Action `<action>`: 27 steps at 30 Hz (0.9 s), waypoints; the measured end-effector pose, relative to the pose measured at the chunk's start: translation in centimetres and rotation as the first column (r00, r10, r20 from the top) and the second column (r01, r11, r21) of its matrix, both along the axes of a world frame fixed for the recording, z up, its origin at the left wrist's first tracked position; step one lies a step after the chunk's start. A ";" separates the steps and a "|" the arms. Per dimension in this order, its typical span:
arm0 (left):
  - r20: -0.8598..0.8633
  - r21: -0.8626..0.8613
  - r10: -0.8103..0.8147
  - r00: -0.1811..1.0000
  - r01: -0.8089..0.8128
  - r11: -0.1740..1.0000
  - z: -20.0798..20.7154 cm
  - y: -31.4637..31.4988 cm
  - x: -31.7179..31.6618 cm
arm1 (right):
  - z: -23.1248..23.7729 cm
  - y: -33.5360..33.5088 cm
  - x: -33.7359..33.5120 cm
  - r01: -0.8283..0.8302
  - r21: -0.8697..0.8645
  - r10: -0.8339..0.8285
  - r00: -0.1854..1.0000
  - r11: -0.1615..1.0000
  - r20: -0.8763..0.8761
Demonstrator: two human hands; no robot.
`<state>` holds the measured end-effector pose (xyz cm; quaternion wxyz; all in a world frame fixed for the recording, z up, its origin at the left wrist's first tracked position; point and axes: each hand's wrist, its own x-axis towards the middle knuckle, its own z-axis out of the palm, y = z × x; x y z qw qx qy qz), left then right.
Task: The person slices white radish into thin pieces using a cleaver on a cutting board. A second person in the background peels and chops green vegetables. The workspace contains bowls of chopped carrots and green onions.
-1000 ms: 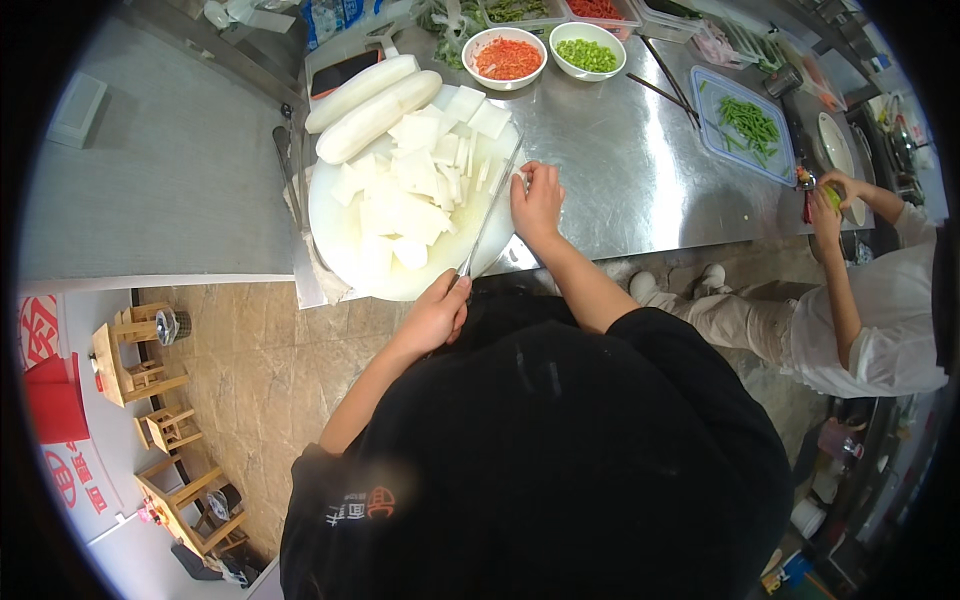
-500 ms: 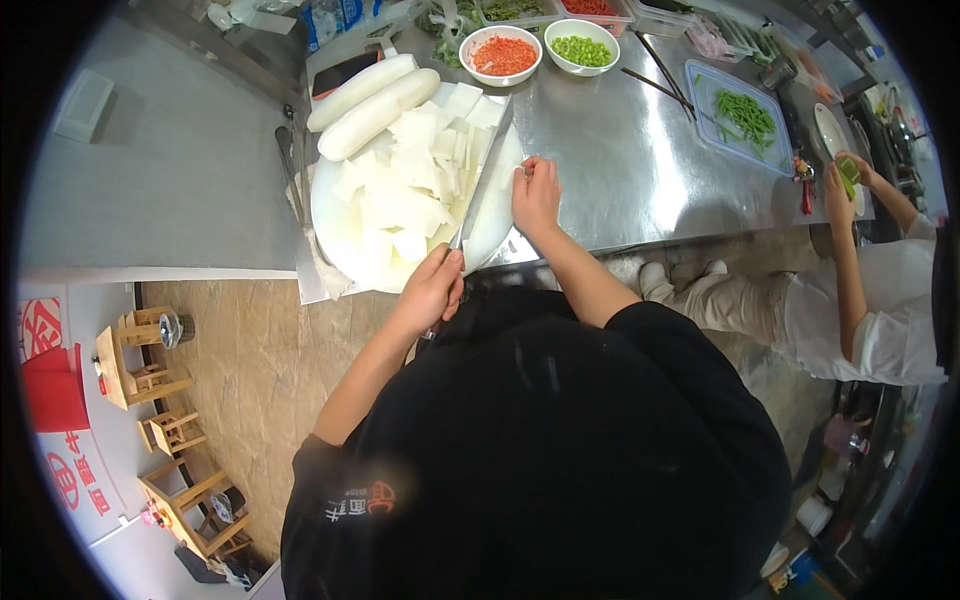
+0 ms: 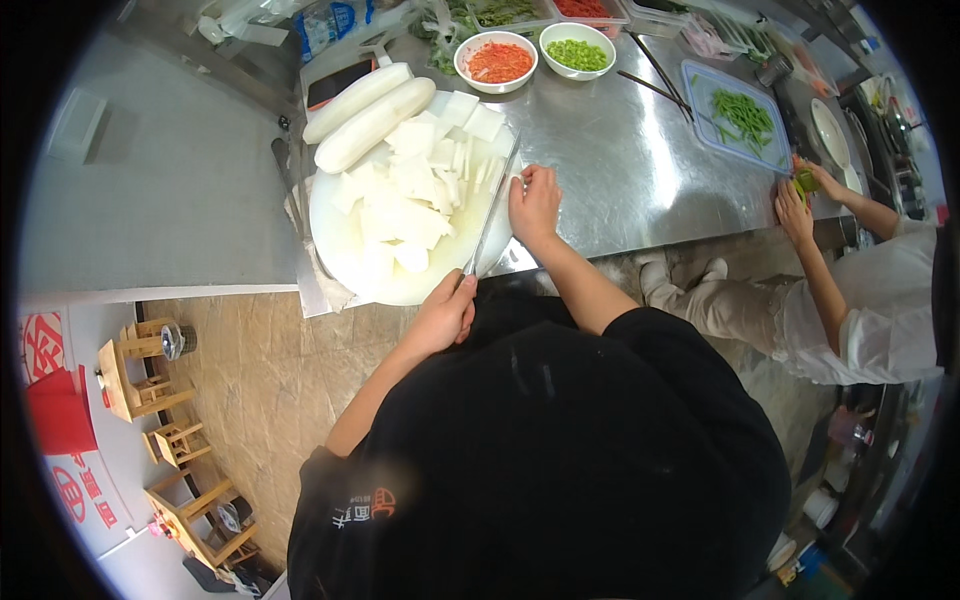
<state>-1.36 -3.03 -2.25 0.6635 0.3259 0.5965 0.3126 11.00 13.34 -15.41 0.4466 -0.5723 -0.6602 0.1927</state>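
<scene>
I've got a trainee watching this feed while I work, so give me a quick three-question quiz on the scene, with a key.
1. Which of the wearer's bare hands grips the long steel-bladed knife?
2. True or false: the round white bowl of chopped green pieces stands to the right of the round white bowl of chopped red pieces.
3. Fill the gap: "___ whole, long white vegetables lie next to the pile of flat white slices."

Key: 1. The left hand. 2. True. 3. Two.
</scene>
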 end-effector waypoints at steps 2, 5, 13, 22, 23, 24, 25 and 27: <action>-0.001 -0.013 -0.003 1.000 0.003 1.000 0.1 0.3 -0.1 | -0.1 0.1 0.2 0.005 0.012 -0.005 1.000 1.000 -0.006; 0.017 -0.055 0.015 1.000 -0.014 0.998 0.4 0.8 -0.3 | -0.4 0.4 0.1 0.017 -0.010 -0.017 1.000 1.000 -0.011; 0.152 -0.051 0.094 0.984 -0.087 0.995 -1.0 0.6 -0.7 | 0.7 -0.2 0.0 -0.007 -0.026 0.005 0.997 1.000 -0.072; 0.111 0.134 0.096 0.989 -0.110 0.985 -1.1 0.2 0.3 | 0.8 -0.4 0.4 -0.003 -0.031 0.000 0.996 1.000 -0.085; 0.083 0.125 0.088 0.993 -0.098 0.987 -1.1 0.2 0.4 | 0.9 -0.5 0.5 -0.002 -0.036 -0.001 0.996 0.999 -0.084; 0.056 0.115 0.079 0.995 -0.085 0.990 -1.1 0.2 0.6 | 1.0 -0.4 0.5 0.000 -0.041 -0.004 0.996 0.999 -0.084; 0.044 0.100 0.081 0.996 -0.085 0.991 -0.9 -0.2 0.7 | 0.9 -0.4 0.5 -0.004 -0.032 0.001 0.996 0.999 -0.093; 0.004 0.128 0.070 0.998 -0.070 0.989 -0.9 -0.2 1.2 | 0.7 -0.5 0.3 -0.015 -0.016 0.013 0.994 1.000 -0.113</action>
